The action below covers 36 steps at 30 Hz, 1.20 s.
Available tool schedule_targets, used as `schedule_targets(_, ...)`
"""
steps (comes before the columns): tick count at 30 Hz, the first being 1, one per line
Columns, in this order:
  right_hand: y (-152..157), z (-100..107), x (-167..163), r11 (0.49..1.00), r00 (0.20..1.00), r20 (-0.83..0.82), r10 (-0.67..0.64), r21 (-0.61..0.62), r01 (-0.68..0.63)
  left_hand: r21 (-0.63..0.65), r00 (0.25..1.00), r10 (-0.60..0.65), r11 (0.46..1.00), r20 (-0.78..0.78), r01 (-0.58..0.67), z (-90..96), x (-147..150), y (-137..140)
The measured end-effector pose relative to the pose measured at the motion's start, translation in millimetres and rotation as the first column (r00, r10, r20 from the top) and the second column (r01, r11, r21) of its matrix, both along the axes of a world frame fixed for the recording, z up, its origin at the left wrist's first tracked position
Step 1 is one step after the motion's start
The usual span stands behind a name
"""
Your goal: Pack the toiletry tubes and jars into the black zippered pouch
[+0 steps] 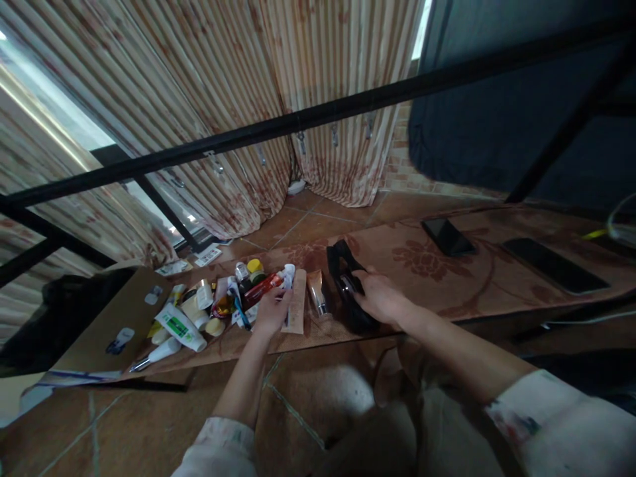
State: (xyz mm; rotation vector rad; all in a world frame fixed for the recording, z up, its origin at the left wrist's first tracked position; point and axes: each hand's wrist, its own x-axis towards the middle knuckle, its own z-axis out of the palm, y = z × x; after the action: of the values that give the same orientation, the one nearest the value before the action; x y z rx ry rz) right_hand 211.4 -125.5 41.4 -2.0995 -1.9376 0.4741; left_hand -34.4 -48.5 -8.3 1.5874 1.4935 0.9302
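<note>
The pouch [358, 317] is black, the shiny tube [317, 291] bronze — the cloth [481, 285] brown and floral, the curtains [223, 79] striped.

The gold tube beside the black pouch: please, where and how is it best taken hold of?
I would pinch the gold tube across its silver end, from above and the near side. The tube lies with this seemingly narrower end toward the camera; the beige packet and black pouch flank it, so a low sideways approach looks less free.

Apparently no legible lettering.
</note>
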Motion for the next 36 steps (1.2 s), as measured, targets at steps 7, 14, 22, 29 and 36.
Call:
schedule_targets(7,-1,-1,1,1.0,1.0,0.005,-0.002,0.013,0.002,0.138,0.988,0.139,0.982,-0.069,-0.129,-17.9,13,-7)
schedule_targets(14,0,-1,2,1.0,1.0,0.023,0.006,-0.002,-0.006,0.112,0.987,0.159,0.981,0.019,-0.16,-21.5,1,-19)
schedule_targets(22,-2,0,2,1.0,1.0,0.015,0.015,0.005,-0.015,0.189,0.986,0.126,0.971,0.108,-0.145,-17.3,14,-35)
schedule_targets(29,0,-3,1,1.0,1.0,0.011,-0.01,0.02,0.009,0.267,0.989,-0.143,0.952,-0.04,0.148,-23.0,59,-60)
schedule_targets(36,1,-7,0,0.995,0.996,-0.026,-0.09,0.051,0.091,0.278,0.853,-0.139,0.909,-0.503,0.312,-44.2,65,-59)
